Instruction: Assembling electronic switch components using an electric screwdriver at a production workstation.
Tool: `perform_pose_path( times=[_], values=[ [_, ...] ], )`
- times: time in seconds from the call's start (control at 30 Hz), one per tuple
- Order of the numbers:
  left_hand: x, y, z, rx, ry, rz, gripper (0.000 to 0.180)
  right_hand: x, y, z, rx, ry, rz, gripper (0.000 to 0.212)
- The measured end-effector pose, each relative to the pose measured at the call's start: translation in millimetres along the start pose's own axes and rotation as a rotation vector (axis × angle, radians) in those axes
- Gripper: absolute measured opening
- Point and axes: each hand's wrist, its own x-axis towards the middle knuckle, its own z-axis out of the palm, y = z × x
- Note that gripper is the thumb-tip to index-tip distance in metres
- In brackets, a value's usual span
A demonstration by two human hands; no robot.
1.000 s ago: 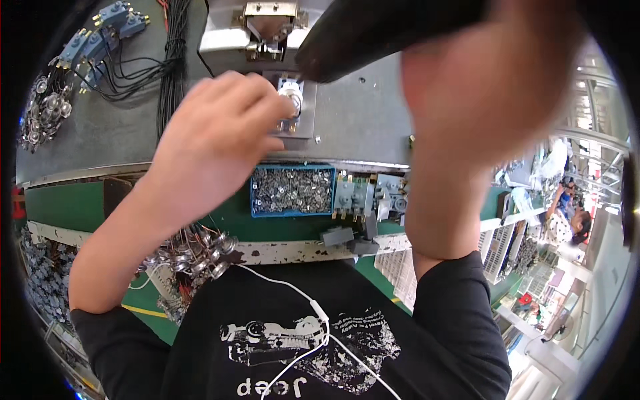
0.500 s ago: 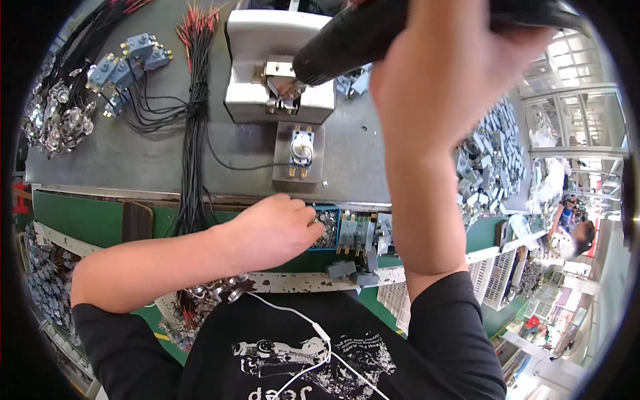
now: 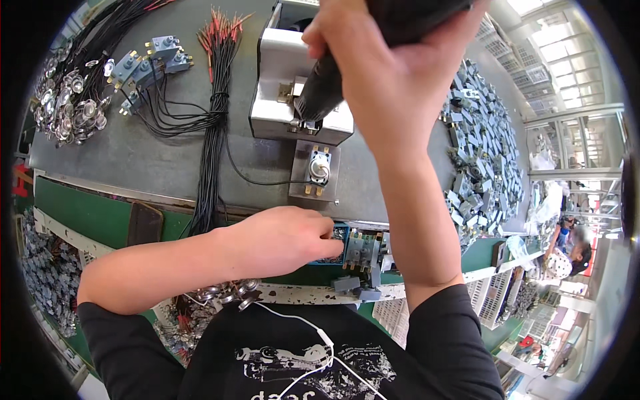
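My right hand (image 3: 400, 83) is wrapped round a black electric screwdriver (image 3: 327, 87). The tool's lower end is at the metal mechanism on the front of a white box-shaped device (image 3: 275, 57). Just nearer to me, a grey block (image 3: 301, 175) holds a small switch (image 3: 320, 167) with brass terminals and a round silver top, and a black wire runs from it to the left. My left hand (image 3: 287, 239) is at the blue tray (image 3: 328, 262) of small metal parts, fingers curled over its left part. Whatever is between those fingertips is hidden.
A tied bundle of black wires (image 3: 212, 153) lies left of the device, beside wired grey switches (image 3: 143, 67). Round silver parts (image 3: 70, 107) are heaped far left. A large pile of grey switches (image 3: 483, 153) covers the right side. More switches (image 3: 363, 250) stand beside the tray.
The screwdriver has swung more upright, its tip shifting toward the front of the white device. My left hand stays by the tray, its fingers bent further down. The whole view has shifted slightly.
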Motion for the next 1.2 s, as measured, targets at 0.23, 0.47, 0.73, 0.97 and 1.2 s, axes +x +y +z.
perform_pose_path(
  times=[0.23, 0.47, 0.73, 0.97, 1.2],
  values=[
    [2, -13, -40, 0.201, 0.516, -0.169, 0.008, -16, -9, -33, -0.074, -0.006, -0.107, 0.050],
    [8, -25, -24, 0.335, 0.459, -0.166, 0.013, -41, -40, -87, -0.119, -0.156, -0.076, 0.038],
    [9, -31, -18, 0.244, 0.510, -0.244, 0.024, -57, -23, -70, -0.168, 0.000, -0.126, 0.028],
    [7, -28, -18, 0.209, 0.497, -0.279, 0.029, -58, -22, -45, 0.001, 0.137, -0.109, 0.038],
    [8, -32, -16, 0.206, 0.491, -0.266, 0.032, -61, -18, -41, -0.038, 0.114, -0.031, 0.035]
  ],
)
